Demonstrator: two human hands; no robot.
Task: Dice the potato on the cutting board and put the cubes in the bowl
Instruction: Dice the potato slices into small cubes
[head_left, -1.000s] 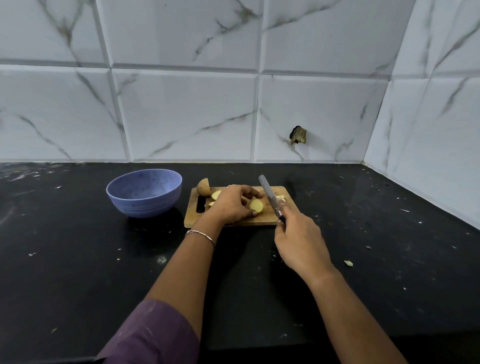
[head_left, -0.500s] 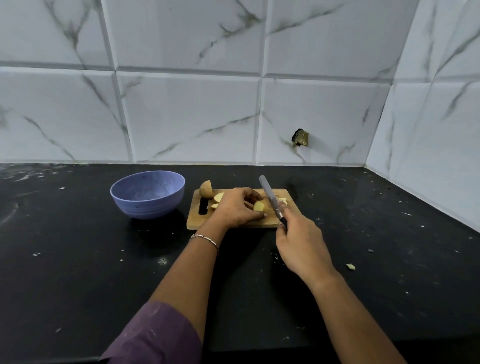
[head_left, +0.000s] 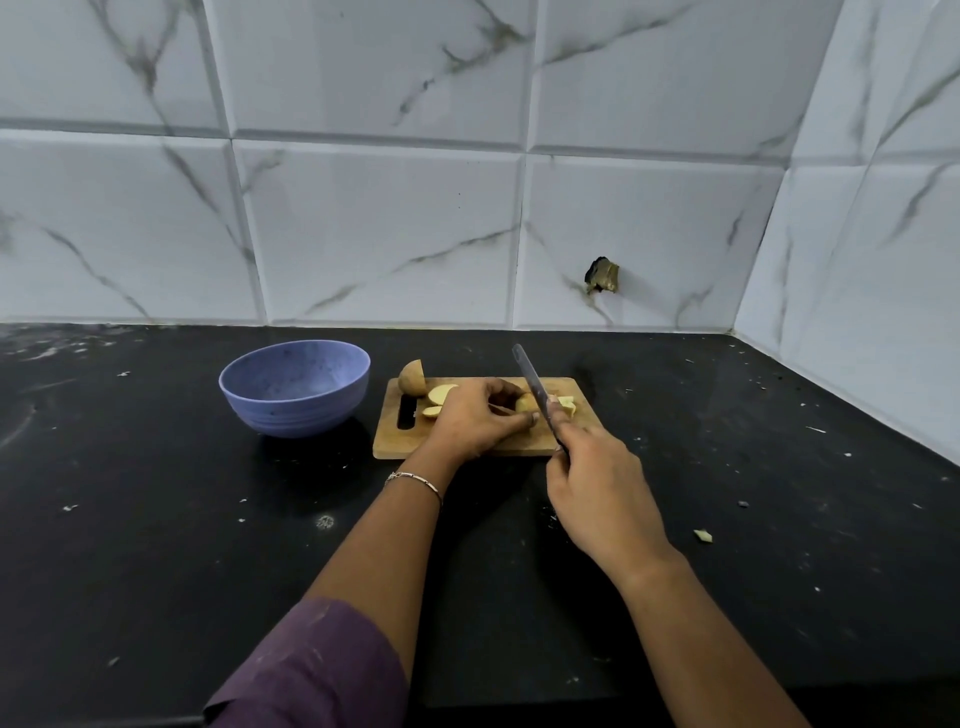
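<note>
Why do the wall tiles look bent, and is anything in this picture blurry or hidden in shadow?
Head view: the wide-angle lens bows the grout lines of the tiled wall toward the edges; light is soft and dim, with no harsh glare, only a faint sheen on the black counter; a soft shadow lies under the bowl; the knife blade looks slightly soft.

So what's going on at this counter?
A person is cutting up a potato on a small wooden cutting board. Their left hand steadies a pale potato piece while the right hand grips a grey-bladed knife angled over it. More slices and a brown-skinned chunk lie at the board's left end. No cubes show in the round blue bowl beside it.
</note>
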